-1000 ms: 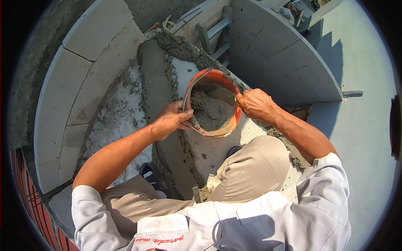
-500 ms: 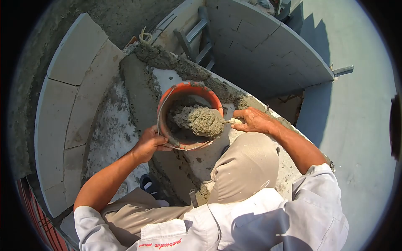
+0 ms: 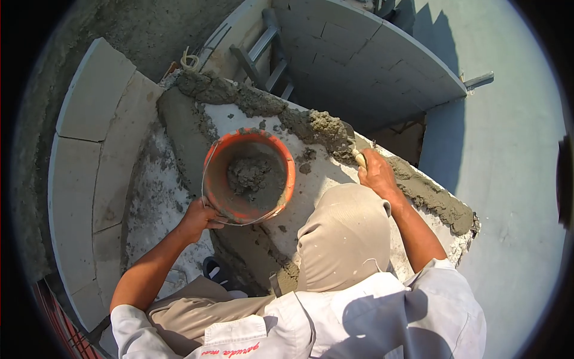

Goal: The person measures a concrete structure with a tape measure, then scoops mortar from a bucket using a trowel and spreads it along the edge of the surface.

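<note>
My left hand point(image 3: 199, 220) is closed on the near left rim of an orange bucket point(image 3: 289, 173), by its wire handle. Inside the bucket lies a lump of wet grey mortar point(image 3: 251, 175), with more smeared on the walls. My right hand point(image 3: 378, 173) grips the pale handle of a trowel point(image 3: 360, 157), right of the bucket. The trowel's blade is mostly hidden beside a fresh heap of mortar point(image 3: 327, 127) on the strip along the slab's far edge.
Mortar strips point(image 3: 430, 194) run along the slab edge and beside the curved block wall point(image 3: 78, 179) at left. Beyond the edge, a drop holds a metal ladder point(image 3: 263, 45) and another curved block wall point(image 3: 359, 48). My bent knee point(image 3: 341, 233) is close to the bucket.
The trowel, earlier loaded with mortar over the bucket, has moved right and away to the edge strip, where a heap now sits. The bucket shifted slightly left in view.
</note>
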A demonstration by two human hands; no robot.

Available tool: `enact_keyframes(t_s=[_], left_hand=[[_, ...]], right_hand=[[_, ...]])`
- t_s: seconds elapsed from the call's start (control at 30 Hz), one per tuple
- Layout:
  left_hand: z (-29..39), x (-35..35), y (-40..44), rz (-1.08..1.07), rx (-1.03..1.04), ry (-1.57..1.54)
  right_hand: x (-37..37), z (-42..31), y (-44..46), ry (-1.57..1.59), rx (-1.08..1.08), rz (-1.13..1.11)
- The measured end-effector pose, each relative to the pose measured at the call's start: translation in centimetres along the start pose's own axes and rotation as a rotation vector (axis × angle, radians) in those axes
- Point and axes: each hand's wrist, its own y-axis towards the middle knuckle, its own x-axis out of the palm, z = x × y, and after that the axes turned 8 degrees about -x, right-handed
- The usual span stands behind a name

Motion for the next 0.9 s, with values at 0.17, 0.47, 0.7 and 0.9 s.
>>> enact_keyframes(t_s=[0.17,0.47,0.7,0.9], left_hand=[[-0.7,-1.5,1.0,-0.026,-0.056,0.074],[3.8,-3.8,-0.6,-0.003,-0.207,0.584],[4.5,-6.2,-0.8,-0.032,-0.117,0.463],[3.8,-5.8,0.1,-0.072,-0.095,0.41]], right_hand=[[1.4,-1.7,-2.5,-0.055,0.142,-0.041],[4.6,-1.8,-6.4,0.311,0.468,-0.115],[3.0,4.7,-16.5,0.159,0.682,0.1],[2.3,4.5,-18.1,0.736,1.095,0.361]])
